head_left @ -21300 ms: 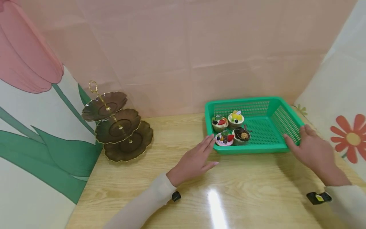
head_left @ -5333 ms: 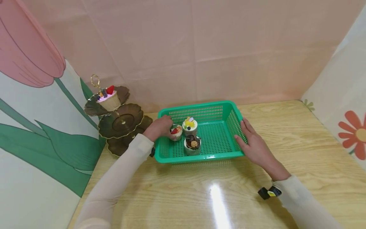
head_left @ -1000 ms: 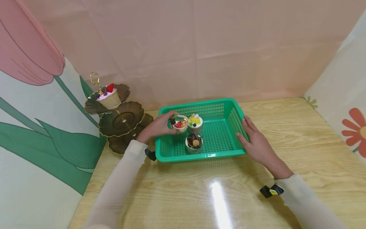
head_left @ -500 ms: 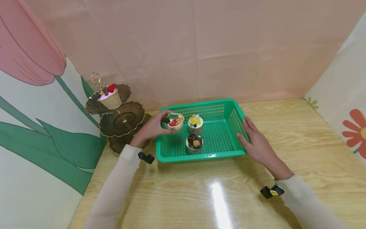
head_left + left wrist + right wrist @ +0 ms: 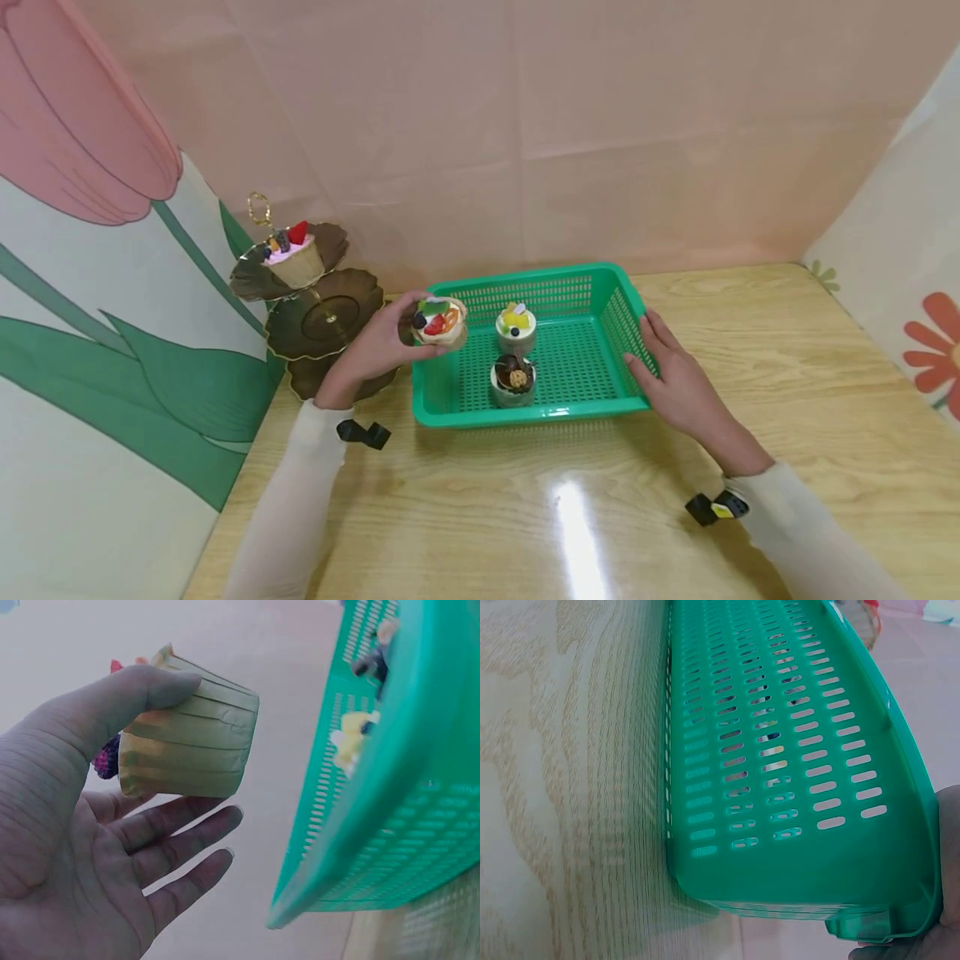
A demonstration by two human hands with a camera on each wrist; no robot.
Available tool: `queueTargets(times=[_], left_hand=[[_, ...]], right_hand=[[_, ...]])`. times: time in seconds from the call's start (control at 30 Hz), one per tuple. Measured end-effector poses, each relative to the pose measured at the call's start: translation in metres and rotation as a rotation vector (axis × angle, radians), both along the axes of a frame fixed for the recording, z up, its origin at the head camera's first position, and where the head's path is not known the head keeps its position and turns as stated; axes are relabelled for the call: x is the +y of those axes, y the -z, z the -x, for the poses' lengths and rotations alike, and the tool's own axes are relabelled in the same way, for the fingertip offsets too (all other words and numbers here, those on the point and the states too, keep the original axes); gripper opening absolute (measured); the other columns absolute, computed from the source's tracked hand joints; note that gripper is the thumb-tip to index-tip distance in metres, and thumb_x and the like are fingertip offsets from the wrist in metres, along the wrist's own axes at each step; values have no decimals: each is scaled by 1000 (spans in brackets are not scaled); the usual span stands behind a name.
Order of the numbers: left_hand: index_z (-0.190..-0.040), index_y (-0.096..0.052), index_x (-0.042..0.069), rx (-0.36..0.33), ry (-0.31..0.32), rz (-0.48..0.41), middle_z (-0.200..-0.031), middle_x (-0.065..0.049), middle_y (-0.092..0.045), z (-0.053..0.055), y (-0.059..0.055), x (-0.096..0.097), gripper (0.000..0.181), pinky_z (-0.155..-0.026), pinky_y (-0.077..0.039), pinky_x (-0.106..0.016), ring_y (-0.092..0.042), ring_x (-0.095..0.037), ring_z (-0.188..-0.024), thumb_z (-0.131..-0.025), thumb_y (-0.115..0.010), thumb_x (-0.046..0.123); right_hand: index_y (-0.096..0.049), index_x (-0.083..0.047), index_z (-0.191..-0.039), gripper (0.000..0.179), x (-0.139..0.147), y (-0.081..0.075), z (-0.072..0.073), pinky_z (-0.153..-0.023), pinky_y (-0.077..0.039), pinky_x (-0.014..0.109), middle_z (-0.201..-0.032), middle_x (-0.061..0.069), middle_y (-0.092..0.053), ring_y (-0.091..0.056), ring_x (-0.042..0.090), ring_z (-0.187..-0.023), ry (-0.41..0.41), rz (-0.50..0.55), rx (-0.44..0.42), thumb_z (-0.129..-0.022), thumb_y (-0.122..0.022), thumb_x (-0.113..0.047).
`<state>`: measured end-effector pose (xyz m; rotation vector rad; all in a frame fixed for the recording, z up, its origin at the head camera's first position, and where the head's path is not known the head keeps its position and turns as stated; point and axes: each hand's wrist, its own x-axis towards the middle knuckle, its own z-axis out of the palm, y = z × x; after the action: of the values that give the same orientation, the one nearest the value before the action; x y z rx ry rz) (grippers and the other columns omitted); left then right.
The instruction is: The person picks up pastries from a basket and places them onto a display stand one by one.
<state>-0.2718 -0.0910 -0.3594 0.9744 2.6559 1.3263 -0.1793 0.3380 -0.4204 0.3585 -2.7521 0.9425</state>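
My left hand pinches a cupcake topped with strawberry, orange pieces and dark berries, above the left rim of the green basket. In the left wrist view, the thumb lies along its pale pleated paper cup, which is tipped sideways there. My right hand grips the basket's right end, thumb inside the rim and fingers outside. Inside the basket stand a yellow-fruit cupcake and a chocolate cupcake. The right wrist view shows mostly the basket's slotted side.
A three-tier brown stand with gold edges stands left of the basket. On its top plate a pink-cream cupcake leans beside the gold ring handle. A pink backdrop rises behind the wooden table.
Over the last second my left hand has carried the strawberry cupcake left, from beside the yellow-fruit one to the basket's left rim. Earlier, the pink-cream cupcake went onto the stand and the basket moved left.
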Motion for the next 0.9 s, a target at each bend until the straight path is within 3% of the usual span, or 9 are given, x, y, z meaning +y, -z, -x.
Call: queueTargets(times=[0.27, 0.43, 0.7, 0.9], left_hand=[[-137, -54, 11, 16, -19, -119, -122, -8, -61, -16, -9, -11, 68, -94, -49, -44, -60, -24, -106, -78, -89, 10], [-137, -52, 10, 22, -49, -126, -122, -8, -61, -27, -10, -21, 70, -90, -49, -32, -60, -22, -103, -77, -89, 5], [-135, -53, 15, -1, -110, -182, -119, -3, -65, -42, -12, -33, 67, -94, -48, -41, -59, -18, -106, -79, -88, 8], [-136, -54, 15, 13, -153, -223, -117, -1, -67, -53, -10, -46, 66, -90, -48, -31, -60, -16, -106, -80, -87, 8]], right_hand=[[-16, 6, -158, 70, 0, -2, -1, -108, -28, 69, -169, 17, -3, -20, 51, -147, 1, 2, -17, -109, -45, -35], [-16, 6, -158, 70, 0, 1, -1, -108, -27, 70, -169, 18, -3, -20, 51, -147, 0, 0, -19, -109, -45, -36], [-17, 6, -158, 69, 1, 0, -1, -108, -27, 70, -168, 19, -4, -20, 52, -146, -5, 10, -12, -109, -46, -33], [-17, 6, -158, 70, 0, 0, 0, -109, -26, 70, -168, 19, -4, -18, 50, -148, -2, 14, -7, -109, -46, -35]])
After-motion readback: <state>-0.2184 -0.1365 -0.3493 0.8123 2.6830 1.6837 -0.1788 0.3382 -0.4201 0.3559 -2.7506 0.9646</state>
